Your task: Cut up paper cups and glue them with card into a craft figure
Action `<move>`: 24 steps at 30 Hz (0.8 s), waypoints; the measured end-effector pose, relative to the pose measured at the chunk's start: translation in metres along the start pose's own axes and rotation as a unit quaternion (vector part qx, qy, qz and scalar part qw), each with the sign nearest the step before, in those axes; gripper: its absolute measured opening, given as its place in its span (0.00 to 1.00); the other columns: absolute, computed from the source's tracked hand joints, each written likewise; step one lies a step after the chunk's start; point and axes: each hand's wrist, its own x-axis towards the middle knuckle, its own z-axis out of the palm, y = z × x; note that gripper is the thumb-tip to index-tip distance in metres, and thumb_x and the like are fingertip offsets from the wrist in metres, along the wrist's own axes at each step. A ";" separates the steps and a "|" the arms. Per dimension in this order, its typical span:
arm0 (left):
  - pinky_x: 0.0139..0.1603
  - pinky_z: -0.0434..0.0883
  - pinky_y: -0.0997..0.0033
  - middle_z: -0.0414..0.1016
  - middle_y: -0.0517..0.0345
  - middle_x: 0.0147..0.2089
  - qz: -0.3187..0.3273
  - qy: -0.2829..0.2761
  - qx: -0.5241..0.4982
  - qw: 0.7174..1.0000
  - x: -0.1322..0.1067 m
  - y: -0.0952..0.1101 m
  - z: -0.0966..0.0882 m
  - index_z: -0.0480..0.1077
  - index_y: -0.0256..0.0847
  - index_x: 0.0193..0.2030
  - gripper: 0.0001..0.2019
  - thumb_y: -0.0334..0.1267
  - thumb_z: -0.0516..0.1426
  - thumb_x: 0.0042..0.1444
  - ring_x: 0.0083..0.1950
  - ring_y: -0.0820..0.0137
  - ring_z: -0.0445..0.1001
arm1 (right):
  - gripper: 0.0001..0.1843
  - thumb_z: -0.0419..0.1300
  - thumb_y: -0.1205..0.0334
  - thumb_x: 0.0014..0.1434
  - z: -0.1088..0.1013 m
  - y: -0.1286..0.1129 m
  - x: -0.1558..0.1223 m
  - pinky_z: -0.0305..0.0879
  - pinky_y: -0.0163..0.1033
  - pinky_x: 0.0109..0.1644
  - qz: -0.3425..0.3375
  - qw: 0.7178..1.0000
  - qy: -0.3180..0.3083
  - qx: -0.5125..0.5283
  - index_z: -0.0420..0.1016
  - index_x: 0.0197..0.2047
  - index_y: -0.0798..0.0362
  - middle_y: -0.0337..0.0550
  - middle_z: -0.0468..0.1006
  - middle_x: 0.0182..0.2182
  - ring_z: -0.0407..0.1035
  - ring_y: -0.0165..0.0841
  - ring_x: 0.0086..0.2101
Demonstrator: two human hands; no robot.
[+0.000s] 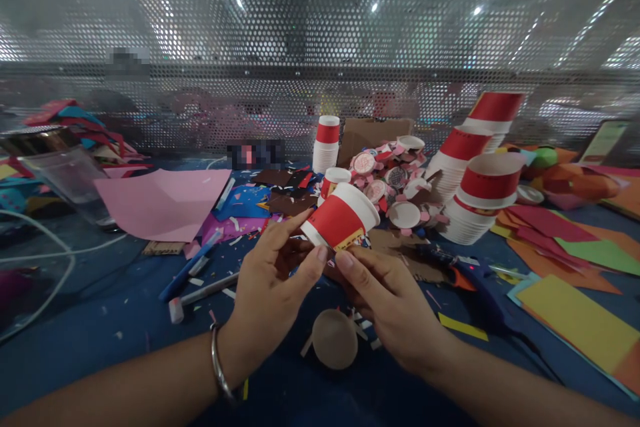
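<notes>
A red and white paper cup (337,217) is tilted on its side between my hands, its rim toward the upper right. My left hand (273,280) grips it at the base end, thumb beneath and fingers behind. With thumb and fingers my right hand (383,290) pinches the cup's lower edge near the rim, by a yellow printed patch. The far fingers of both hands are partly hidden by the cup. Below the hands, a round brown disc (335,339) with pale paper strips around it lies on the blue table (165,360).
Stacked paper cups (475,200) stand at right, beside a heap of cut cup pieces (395,177). A blue glue gun (480,287) lies right, near coloured paper sheets (580,320). Pink paper (165,203), a glass jar (70,173), pens (193,270) and a white cable (63,253) occupy the left.
</notes>
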 end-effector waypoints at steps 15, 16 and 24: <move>0.50 0.79 0.60 0.79 0.49 0.55 0.038 -0.001 0.028 0.999 -0.001 -0.003 -0.003 0.73 0.44 0.57 0.20 0.40 0.66 0.59 0.52 0.60 0.80 | 0.22 0.59 0.44 0.69 0.000 -0.003 0.001 0.57 0.38 0.33 -0.047 0.999 -0.004 -0.006 0.69 0.29 0.50 0.36 0.62 0.25 0.57 0.31 0.28; 0.52 0.78 0.61 0.79 0.49 0.56 0.028 -0.002 -0.001 1.000 0.000 -0.003 -0.002 0.73 0.44 0.58 0.19 0.41 0.65 0.60 0.54 0.61 0.79 | 0.22 0.59 0.44 0.69 -0.001 -0.004 0.001 0.57 0.38 0.33 -0.053 0.999 -0.002 -0.004 0.69 0.29 0.50 0.36 0.62 0.25 0.57 0.30 0.28; 0.51 0.81 0.61 0.83 0.53 0.52 -0.091 -0.041 -0.174 0.980 0.008 -0.008 0.000 0.78 0.45 0.52 0.13 0.44 0.63 0.63 0.50 0.61 0.82 | 0.22 0.59 0.42 0.68 -0.003 -0.007 0.005 0.43 0.36 0.25 -0.039 0.999 -0.001 -0.035 0.73 0.32 0.50 0.33 0.57 0.21 0.47 0.27 0.23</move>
